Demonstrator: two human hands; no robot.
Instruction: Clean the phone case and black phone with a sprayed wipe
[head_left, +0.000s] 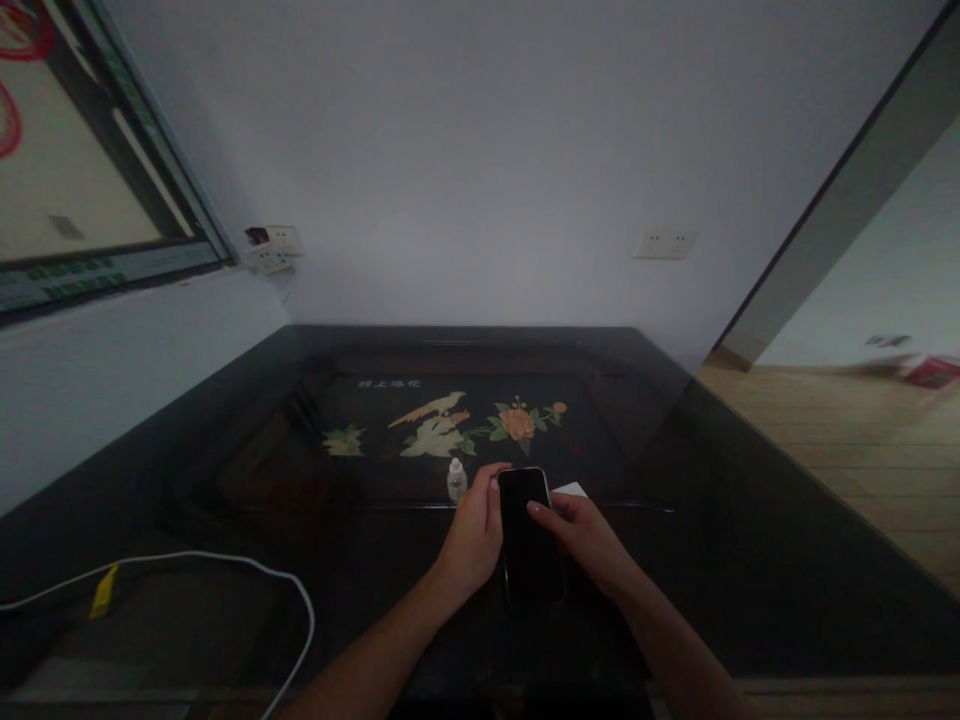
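Note:
A black phone (529, 535) with a dark screen sits low over the dark table (720, 540), held between both hands. My left hand (472, 535) curls round its left edge, fingers closed on it. My right hand (581, 530) holds the right edge, with one finger lying across the screen. A small clear bottle with a white cap (457, 479) stands just beyond my left hand. A white card or cloth (571, 489) lies on the table behind my right hand, partly hidden by it.
The table top has an inlaid panel with a bird and flowers (450, 420). A white cable (225, 565) with a yellow tag loops across the near left. Wall sockets (274, 250) sit at the back left, a window (82, 170) farther left. A wooden floor (847, 440) lies to the right.

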